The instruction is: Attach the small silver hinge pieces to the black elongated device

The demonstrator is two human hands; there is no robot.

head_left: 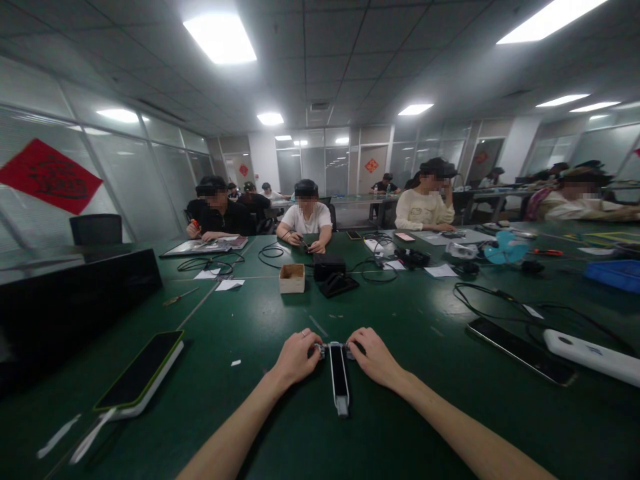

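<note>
In the head view, a narrow device [339, 377] with a long black top and a pale frame lies on the green table. A short crosspiece sticks out to both sides at its far end. My left hand [299, 355] has its fingers closed around the small greyish part at the left end of that crosspiece. At the right end, my right hand [374, 356] grips the matching part, which its fingers mostly hide. Both wrists rest low over the tabletop, one on each side of the device.
A phone [143, 369] on a white slab lies at left near a black monitor [75, 303]. To the right are another phone [520, 350], a white power bank [595, 357] and cables. A small box [292, 279] stands ahead. Several people sit across the table.
</note>
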